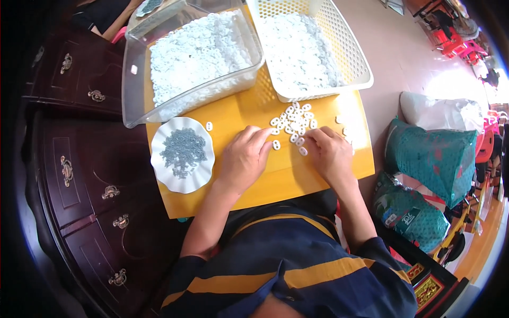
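Note:
On the yellow tabletop lies a loose pile of small white oval pieces (295,120), each with two dark holes. My left hand (243,160) rests at the pile's left side, fingers bent and drawn together, with single white pieces beside the index and thumb tips. At the right side my right hand (331,152) has its fingers curled and pinched, close to a few pieces at the near edge of the pile. What either pinch holds is too small to make out. Left of my left hand, a white scalloped plate (164,179) carries many small thin grey parts.
Behind the pile stand a clear plastic bin (139,79) and a white perforated basket (350,63), both heaped with white pieces. A dark wooden cabinet (79,138) is on the left. Full green sacks (432,153) sit on the right. A person's arm (117,24) shows at upper left.

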{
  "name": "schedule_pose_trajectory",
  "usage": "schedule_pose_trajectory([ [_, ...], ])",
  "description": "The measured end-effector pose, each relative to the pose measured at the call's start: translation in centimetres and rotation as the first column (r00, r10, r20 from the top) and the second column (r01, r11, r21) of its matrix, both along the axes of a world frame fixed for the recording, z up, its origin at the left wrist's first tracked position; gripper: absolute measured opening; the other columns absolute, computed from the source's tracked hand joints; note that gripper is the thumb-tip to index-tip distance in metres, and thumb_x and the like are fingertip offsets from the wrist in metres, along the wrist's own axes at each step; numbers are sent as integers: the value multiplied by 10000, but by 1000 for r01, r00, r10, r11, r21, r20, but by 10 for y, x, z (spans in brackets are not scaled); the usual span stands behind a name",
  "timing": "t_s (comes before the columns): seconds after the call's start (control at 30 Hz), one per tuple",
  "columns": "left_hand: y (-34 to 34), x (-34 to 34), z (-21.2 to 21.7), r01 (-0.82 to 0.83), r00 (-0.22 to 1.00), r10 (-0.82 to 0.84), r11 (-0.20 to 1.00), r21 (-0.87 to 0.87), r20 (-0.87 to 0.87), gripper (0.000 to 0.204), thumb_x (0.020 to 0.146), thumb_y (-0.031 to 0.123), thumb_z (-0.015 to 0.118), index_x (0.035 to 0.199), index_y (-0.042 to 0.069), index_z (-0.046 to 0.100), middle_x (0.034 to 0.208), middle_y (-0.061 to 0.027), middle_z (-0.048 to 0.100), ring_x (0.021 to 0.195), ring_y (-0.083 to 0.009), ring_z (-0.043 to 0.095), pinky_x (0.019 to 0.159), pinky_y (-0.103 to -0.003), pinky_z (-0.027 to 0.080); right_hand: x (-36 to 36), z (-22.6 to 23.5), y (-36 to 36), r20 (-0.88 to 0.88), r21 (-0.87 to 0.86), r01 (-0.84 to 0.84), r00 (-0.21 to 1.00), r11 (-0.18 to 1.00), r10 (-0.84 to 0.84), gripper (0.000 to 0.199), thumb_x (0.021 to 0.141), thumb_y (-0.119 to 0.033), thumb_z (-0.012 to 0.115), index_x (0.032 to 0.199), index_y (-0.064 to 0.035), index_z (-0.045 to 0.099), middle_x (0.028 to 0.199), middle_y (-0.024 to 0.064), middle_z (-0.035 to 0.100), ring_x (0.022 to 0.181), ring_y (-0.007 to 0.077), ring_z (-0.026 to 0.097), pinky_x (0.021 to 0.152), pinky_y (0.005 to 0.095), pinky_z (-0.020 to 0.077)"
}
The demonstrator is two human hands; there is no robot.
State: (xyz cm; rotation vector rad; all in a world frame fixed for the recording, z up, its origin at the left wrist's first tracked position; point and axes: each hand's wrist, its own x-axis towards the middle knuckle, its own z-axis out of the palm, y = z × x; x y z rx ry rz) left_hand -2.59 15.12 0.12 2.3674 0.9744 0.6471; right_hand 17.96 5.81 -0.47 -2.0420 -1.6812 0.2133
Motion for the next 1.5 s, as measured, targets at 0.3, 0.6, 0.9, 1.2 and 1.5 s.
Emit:
schedule_pose_trajectory([
  [0.3, 15, -30, 13, -113, 989, 129, 975, 194, -73, 284, 847, 101, 756, 1115, 40, 684, 1036, -124, 667, 967, -334, 641, 858, -442, 502, -5, 5, 16, -60, 105, -11, 998, 994, 18, 74, 876, -117, 736, 930, -66, 733, 838, 107, 690, 741, 290, 692, 664, 380, 556],
  [0.6, 22, -102, 30, -344, 937, 350, 929, 135, -16, 237, 857, 50, 725, 1089, 16, 700, 1008, -145, 693, 945, -357, 651, 840, -433, 521, -23, -3, 56, -10, -49, -62, 998, 997, 62, 150, 886, -120, 688, 1029, -92, 720, 946, 130, 693, 829, 357, 698, 728, 453, 563],
  [0.9, 17, -152, 8, -378, 903, 395, 917, 126, -167, 290, 818, 33, 764, 1099, 18, 693, 1057, -137, 682, 979, -350, 648, 861, -427, 524, -4, -10, 41, -21, 17, -6, 1000, 1000, 6, 157, 893, -93, 691, 1047, -95, 721, 941, 106, 681, 810, 337, 680, 727, 436, 533],
  [1.2, 24, -151, -2, -353, 906, 377, 924, 147, -190, 254, 806, 50, 776, 1047, 31, 700, 1016, -131, 670, 967, -351, 645, 845, -436, 524, -14, -7, 50, 12, 18, -11, 1000, 1000, 11, 125, 900, -115, 700, 1019, -88, 727, 922, 100, 683, 817, 318, 685, 730, 429, 534],
  [1.5, 28, -149, -9, -345, 915, 367, 927, 147, -168, 197, 791, 29, 774, 973, 48, 701, 951, -106, 661, 921, -329, 647, 796, -423, 524, -29, -16, 48, 29, 41, -104, 994, 994, 103, 77, 885, -117, 721, 956, -94, 741, 867, 90, 681, 759, 302, 691, 671, 398, 547],
])
